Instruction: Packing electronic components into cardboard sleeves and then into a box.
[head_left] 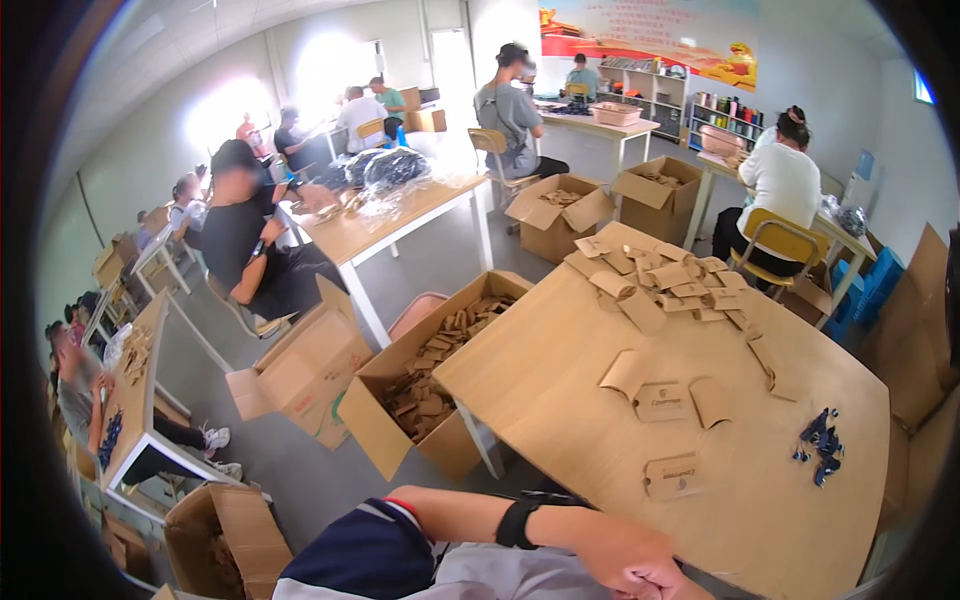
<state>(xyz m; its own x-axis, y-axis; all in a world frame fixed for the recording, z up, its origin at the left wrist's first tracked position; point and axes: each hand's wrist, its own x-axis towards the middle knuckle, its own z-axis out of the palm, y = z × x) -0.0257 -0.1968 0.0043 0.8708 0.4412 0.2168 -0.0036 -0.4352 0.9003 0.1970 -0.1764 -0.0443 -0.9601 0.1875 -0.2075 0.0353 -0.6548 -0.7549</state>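
Brown, curved-end cardboard sleeves [690, 288] lay on a pale wooden table [555, 400], my left hand [628, 556] beside its near edge; I couldn't tell either hand's grip.

White glare floods from the far windows [330, 72], and fisheye distortion bends the darkened edges.
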